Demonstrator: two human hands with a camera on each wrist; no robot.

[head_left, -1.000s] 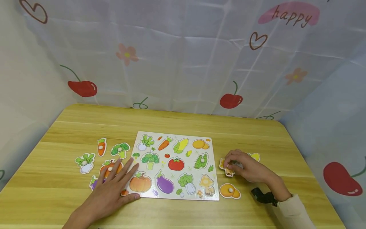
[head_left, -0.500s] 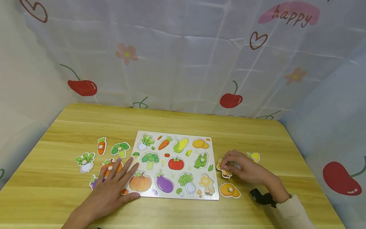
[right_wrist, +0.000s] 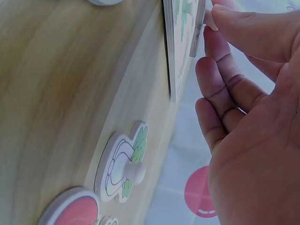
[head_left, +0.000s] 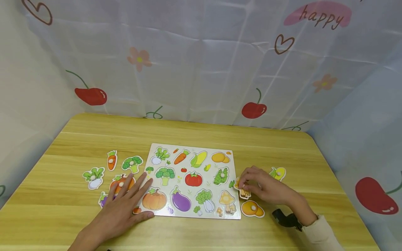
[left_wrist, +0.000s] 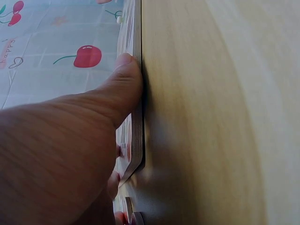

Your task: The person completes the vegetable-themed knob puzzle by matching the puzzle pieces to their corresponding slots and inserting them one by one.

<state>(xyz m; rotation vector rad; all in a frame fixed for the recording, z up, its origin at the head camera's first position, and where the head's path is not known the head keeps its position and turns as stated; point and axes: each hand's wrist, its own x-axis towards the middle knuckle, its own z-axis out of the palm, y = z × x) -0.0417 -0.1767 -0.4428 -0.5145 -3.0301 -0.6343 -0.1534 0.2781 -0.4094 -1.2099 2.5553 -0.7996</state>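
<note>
A white vegetable puzzle board (head_left: 191,151) lies in the middle of the wooden table (head_left: 201,134). My left hand (head_left: 132,195) rests flat with straight fingers at the board's near left corner, over a pumpkin piece (head_left: 117,181) and an eggplant piece (head_left: 102,200). In the left wrist view the thumb (left_wrist: 126,77) presses against the board's edge (left_wrist: 137,122). My right hand (head_left: 248,181) pinches the mushroom piece (head_left: 242,192) by its knob, just off the board's right edge. The right wrist view shows the fingers (right_wrist: 220,61) on that piece (right_wrist: 198,23) beside the board (right_wrist: 169,51).
Radish (head_left: 93,177), carrot (head_left: 111,160) and broccoli (head_left: 132,164) pieces lie left of the board. A corn piece (head_left: 278,173) and a potato piece (head_left: 252,208) lie right of it. A cabbage piece (right_wrist: 123,164) and a red piece (right_wrist: 70,208) sit beneath my right hand. Printed curtains surround the table.
My right hand has carried the mushroom piece leftward to the board's right edge. The left hand has stayed where it was.
</note>
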